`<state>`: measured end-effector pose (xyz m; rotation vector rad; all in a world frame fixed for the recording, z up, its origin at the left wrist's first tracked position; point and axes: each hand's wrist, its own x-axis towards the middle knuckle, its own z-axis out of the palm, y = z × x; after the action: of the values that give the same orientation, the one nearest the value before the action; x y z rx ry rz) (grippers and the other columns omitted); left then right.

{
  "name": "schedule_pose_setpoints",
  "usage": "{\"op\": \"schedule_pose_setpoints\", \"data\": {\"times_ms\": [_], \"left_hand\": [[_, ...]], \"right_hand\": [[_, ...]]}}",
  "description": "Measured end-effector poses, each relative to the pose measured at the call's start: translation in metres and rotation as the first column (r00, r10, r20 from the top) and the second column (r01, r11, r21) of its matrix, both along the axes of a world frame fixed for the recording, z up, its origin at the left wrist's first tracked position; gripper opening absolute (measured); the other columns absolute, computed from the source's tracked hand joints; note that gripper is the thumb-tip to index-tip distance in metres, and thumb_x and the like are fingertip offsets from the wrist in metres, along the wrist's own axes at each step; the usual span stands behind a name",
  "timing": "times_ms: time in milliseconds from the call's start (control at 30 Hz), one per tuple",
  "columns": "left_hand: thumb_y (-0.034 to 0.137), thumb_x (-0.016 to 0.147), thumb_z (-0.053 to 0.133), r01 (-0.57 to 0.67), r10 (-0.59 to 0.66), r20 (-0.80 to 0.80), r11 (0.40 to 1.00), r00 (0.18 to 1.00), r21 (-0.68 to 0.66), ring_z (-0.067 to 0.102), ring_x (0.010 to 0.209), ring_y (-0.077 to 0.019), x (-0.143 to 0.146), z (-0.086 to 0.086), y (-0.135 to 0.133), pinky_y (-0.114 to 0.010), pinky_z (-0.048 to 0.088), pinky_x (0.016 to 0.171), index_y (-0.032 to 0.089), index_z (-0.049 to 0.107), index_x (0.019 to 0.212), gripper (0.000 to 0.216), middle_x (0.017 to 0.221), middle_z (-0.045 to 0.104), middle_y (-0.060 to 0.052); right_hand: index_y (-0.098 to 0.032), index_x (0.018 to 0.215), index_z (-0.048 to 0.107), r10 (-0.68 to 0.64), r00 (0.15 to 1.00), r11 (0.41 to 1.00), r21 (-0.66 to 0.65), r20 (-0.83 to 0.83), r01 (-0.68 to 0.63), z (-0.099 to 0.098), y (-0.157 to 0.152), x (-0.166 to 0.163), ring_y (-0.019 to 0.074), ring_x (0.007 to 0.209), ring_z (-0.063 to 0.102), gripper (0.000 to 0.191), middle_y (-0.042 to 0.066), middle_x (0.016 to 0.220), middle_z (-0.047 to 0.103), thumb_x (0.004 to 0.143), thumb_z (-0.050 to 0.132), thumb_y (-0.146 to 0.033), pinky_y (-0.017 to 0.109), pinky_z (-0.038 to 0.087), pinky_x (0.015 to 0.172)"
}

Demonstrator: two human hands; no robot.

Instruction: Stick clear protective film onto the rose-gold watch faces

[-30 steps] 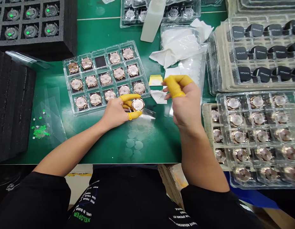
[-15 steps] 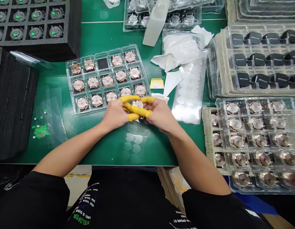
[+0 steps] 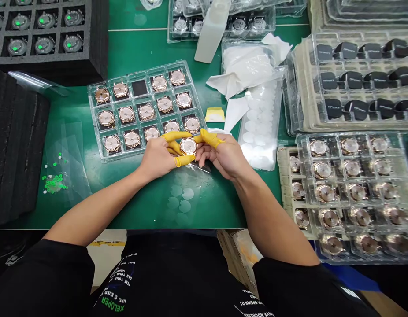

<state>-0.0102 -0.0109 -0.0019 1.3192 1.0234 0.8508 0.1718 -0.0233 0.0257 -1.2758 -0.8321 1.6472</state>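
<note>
My left hand (image 3: 159,156), with yellow finger cots, pinches a rose-gold watch case (image 3: 188,145) just above the green mat. My right hand (image 3: 224,154), also in yellow cots, is closed against the case's right side, its fingers curled at the rim. A bit of clear film (image 3: 200,166) shows under both hands. Right behind the hands lies a clear tray (image 3: 139,87) with rows of the same watch cases and one empty pocket.
Black foam trays (image 3: 48,31) with green-dotted parts stand far left. White wipes (image 3: 246,61), a sheet of round white stickers (image 3: 260,127) and a small yellow pad (image 3: 214,114) lie mid-right. Stacked clear trays of watch cases (image 3: 349,185) and black parts (image 3: 356,79) fill the right. Green dots (image 3: 53,182) lie left.
My right hand came down from the wipes and stickers to the watch case held by my left hand. It now grips the case's right side, thumb drawn back off the face.
</note>
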Motion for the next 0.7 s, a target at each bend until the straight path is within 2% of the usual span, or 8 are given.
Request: {"op": "schedule_pose_setpoints", "data": {"times_ms": [67,233,400,533,700], "left_hand": [[0.027,0.061,0.09,0.001,-0.001,0.003,1.0,1.0,0.001,0.067,0.064,-0.0107,0.0,0.0,0.0,-0.021,0.058,0.063,0.012,0.077,0.123,0.065,0.076,0.074,-0.001],[0.029,0.063,0.09,0.013,-0.012,-0.028,0.999,1.0,0.034,0.067,0.063,-0.011,0.0,0.0,0.0,-0.021,0.056,0.061,0.013,0.077,0.122,0.062,0.071,0.072,0.0],[0.029,0.063,0.09,0.023,-0.023,0.0,1.0,1.0,0.009,0.066,0.062,-0.01,-0.001,-0.002,0.0,-0.02,0.055,0.059,0.014,0.077,0.124,0.064,0.073,0.074,0.0],[0.029,0.064,0.09,0.024,-0.024,0.003,1.0,1.0,-0.01,0.068,0.064,-0.0112,-0.001,-0.003,0.001,-0.021,0.056,0.061,0.014,0.076,0.125,0.065,0.075,0.075,-0.001],[0.026,0.062,0.09,0.019,-0.019,0.02,1.0,1.0,-0.022,0.07,0.066,-0.0119,-0.001,-0.002,0.002,-0.021,0.057,0.063,0.013,0.077,0.123,0.063,0.077,0.075,-0.002]], "right_hand": [[-0.015,0.066,0.069,0.045,0.998,0.999,0.026,0.035,-0.046,0.002,0.0,0.003,0.0122,0.046,0.061,0.054,0.004,0.056,0.065,0.06,0.093,-0.063,0.022,0.052,0.04],[-0.017,0.077,0.075,0.056,0.983,0.996,0.056,0.173,-0.066,0.0,-0.001,0.003,0.0104,0.041,0.058,0.034,-0.002,0.055,0.066,0.059,0.094,-0.039,0.022,0.049,0.041],[-0.016,0.08,0.077,0.114,0.982,0.985,0.11,0.147,-0.131,-0.004,-0.001,0.007,0.0138,0.045,0.064,0.029,0.001,0.058,0.069,0.066,0.086,-0.04,0.025,0.054,0.046],[-0.016,0.081,0.079,0.094,0.977,0.987,0.11,0.189,-0.116,-0.005,-0.001,0.009,0.0132,0.044,0.063,0.028,0.0,0.057,0.068,0.067,0.086,-0.038,0.025,0.054,0.045],[-0.016,0.087,0.082,0.132,0.977,0.98,0.125,0.166,-0.154,-0.008,0.0,0.014,0.0153,0.049,0.068,0.03,0.001,0.06,0.072,0.071,0.086,-0.04,0.028,0.061,0.051]]}}
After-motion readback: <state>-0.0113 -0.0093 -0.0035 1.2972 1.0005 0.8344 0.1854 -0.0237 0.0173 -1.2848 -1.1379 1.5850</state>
